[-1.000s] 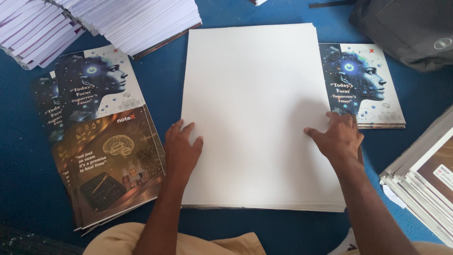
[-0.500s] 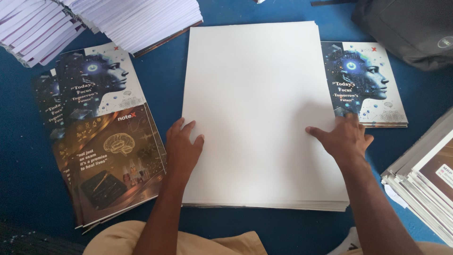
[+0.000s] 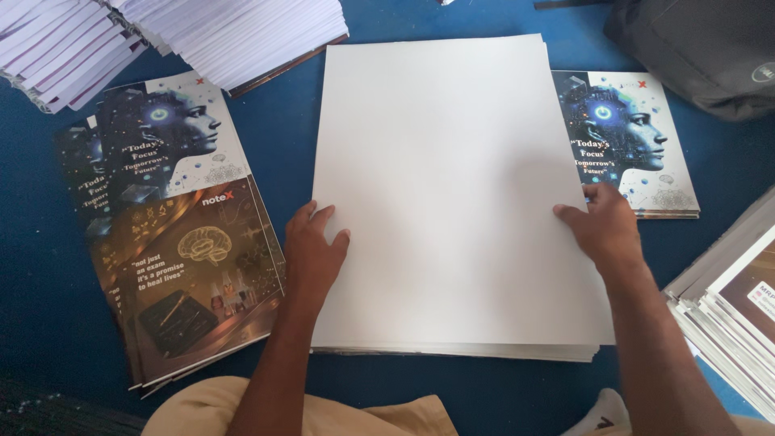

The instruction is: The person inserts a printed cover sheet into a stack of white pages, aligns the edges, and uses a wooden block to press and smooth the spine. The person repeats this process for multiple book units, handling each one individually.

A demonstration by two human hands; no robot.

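Observation:
A thick stack of large blank white sheets (image 3: 440, 169) lies on the blue surface in front of me. My left hand (image 3: 311, 254) rests flat on the stack's left edge, fingers spread. At the stack's right edge sits my right hand (image 3: 601, 226), its thumb on top of the sheets and its fingers curled around the side. A printed cover with a blue robotic head (image 3: 626, 141) lies partly under the stack's right side.
Fanned printed covers (image 3: 173, 234) lie to the left. Stacks of white page blocks (image 3: 234, 32) sit at the top left. A dark grey bag (image 3: 698, 48) is at the top right, and more stacked books (image 3: 735, 299) at the right edge.
My right hand has slid rightward from on top of the sheets to the stack's right edge. My left hand has stayed at the left edge.

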